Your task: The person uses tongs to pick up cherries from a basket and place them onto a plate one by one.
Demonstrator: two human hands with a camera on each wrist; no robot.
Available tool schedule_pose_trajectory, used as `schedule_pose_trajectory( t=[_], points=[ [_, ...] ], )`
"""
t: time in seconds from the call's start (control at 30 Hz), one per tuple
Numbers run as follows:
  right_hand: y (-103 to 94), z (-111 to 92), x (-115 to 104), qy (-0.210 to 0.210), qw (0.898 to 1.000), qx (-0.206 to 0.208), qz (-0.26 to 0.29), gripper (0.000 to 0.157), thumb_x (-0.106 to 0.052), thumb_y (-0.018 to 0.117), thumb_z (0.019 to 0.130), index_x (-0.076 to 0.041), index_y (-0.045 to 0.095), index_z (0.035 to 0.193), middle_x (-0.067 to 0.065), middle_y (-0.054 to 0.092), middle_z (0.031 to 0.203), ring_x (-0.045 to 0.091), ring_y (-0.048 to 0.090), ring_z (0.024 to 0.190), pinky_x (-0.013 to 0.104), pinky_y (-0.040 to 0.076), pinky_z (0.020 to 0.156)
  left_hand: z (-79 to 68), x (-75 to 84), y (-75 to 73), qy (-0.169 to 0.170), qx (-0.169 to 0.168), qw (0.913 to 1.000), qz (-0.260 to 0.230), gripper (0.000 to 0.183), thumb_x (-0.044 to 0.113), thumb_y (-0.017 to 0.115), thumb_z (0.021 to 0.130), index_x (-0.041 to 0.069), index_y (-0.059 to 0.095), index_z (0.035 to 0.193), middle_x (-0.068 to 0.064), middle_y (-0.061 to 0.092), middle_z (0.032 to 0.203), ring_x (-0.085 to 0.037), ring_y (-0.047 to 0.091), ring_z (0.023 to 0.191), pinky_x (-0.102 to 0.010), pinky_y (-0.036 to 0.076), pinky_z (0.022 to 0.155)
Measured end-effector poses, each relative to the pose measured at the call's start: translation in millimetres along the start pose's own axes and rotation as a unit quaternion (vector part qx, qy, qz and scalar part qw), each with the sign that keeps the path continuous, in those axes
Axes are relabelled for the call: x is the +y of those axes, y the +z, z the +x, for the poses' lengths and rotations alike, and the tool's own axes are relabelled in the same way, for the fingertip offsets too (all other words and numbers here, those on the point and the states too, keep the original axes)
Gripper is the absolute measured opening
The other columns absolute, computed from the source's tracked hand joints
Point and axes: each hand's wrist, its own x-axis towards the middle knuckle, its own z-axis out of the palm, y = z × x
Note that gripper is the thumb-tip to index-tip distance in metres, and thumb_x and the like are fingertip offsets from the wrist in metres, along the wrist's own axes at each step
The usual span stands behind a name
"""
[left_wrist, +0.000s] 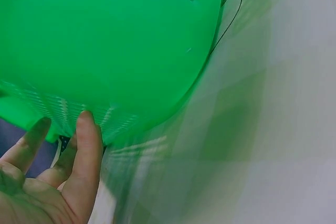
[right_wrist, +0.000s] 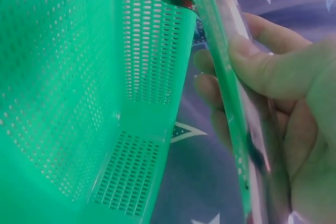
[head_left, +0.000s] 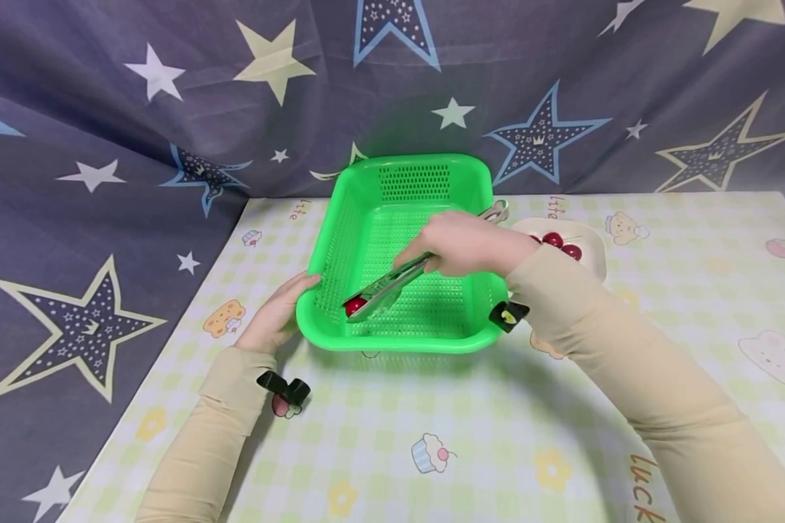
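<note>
A green perforated plastic basket (head_left: 402, 343) sits on the table at the back. Against its left side, my left hand (head_left: 276, 314) has a digit at the rim; in the left wrist view its straight, spread fingers (left_wrist: 88, 156) reach the outer wall. Over the basket, my right hand (head_left: 461, 243) grips a pair of metal tongs (head_left: 402, 276), thumb on one arm in the right wrist view. The tongs slant down toward the basket's near left corner. At their tips, between the two arms, is a red cherry (head_left: 355, 306).
A white dish (head_left: 595, 250) with several cherries (head_left: 552, 239) stands right of the basket, partly covered by my right forearm. A checked tablecloth (head_left: 484, 428) with printed cartoons covers the table. Close behind the basket hangs a dark star-patterned cloth (head_left: 340, 109).
</note>
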Motion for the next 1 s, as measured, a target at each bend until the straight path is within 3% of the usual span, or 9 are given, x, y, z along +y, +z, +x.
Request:
schedule_pose_trajectory(
  t=[0.27,0.47,0.8,1.0],
  points=[
    [3.1,-21,10,0.002,0.998,0.049,0.029,0.039,0.004,0.065,0.08,-0.016,0.071,0.114,0.001,0.073,0.101,0.014,0.058,0.064,0.028,0.048,0.058,1.2,-1.2,-1.3,0.001,0.003,1.0,0.005,0.062,0.032,0.046,0.099,0.008,0.02,0.151,0.009,0.054,0.111,-0.002,0.061,0.087,-0.016,0.053,0.081],
    [9.9,-33,15,0.011,0.996,0.081,0.024,0.04,0.003,0.069,0.079,-0.015,0.07,0.115,0.003,0.072,0.103,0.019,0.068,0.078,0.033,0.056,0.065,1.8,-2.0,-1.5,0.0,0.004,0.9999,0.01,0.063,0.034,0.046,0.099,0.008,0.02,0.151,0.008,0.054,0.111,-0.002,0.061,0.088,-0.017,0.053,0.082],
    [18.0,-56,9,0.011,0.99,0.142,0.016,0.039,0.002,0.07,0.08,-0.016,0.07,0.115,0.002,0.071,0.109,0.021,0.069,0.096,0.035,0.059,0.072,0.3,-0.4,0.8,0.003,0.0,0.9999,0.016,0.062,0.033,0.044,0.1,0.008,0.02,0.151,0.007,0.051,0.114,-0.003,0.059,0.092,-0.018,0.052,0.085],
    [21.4,-73,8,0.01,0.983,0.183,0.005,0.04,0.005,0.07,0.079,-0.013,0.07,0.114,0.005,0.072,0.106,0.021,0.07,0.093,0.035,0.058,0.067,0.6,-0.4,0.3,0.005,0.0,0.9999,0.011,0.062,0.032,0.045,0.1,0.007,0.02,0.15,0.007,0.054,0.111,-0.004,0.06,0.089,-0.018,0.053,0.082]
  ],
)
